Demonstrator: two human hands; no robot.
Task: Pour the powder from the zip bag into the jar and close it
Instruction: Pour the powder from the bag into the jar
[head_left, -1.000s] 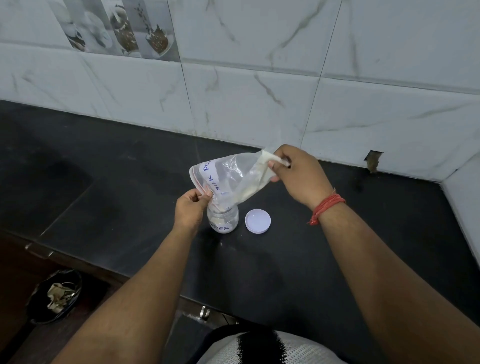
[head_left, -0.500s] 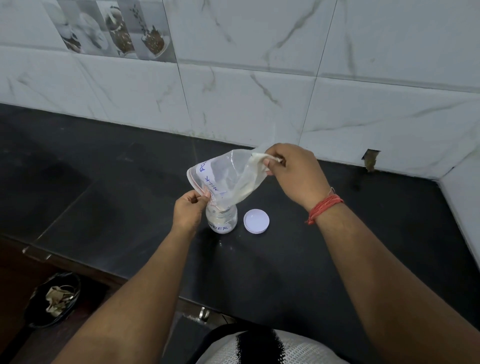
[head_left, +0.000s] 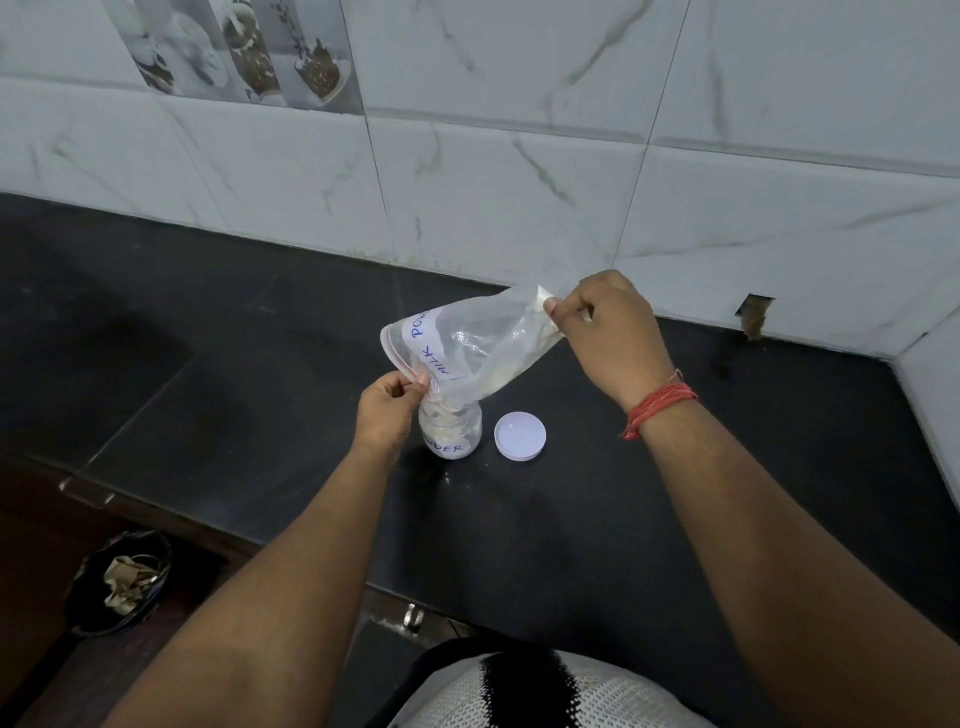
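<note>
At frame centre, on the counter, the bag tilts mouth-down over the jar. The right hand pinches its raised corner; the left hand pinches its zip edge. Pouring looks nearly done: little powder remains. The lid, just right, is still off. The jar's mouth is hidden.

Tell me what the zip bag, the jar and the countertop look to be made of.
Zip bag: thin clear plastic film, crinkled and glossy, with a pink zip strip. Jar: transparent and smooth, glass or clear plastic; the view leaves it open. Countertop: dark polished stone, probably granite, showing faint reflections.
</note>
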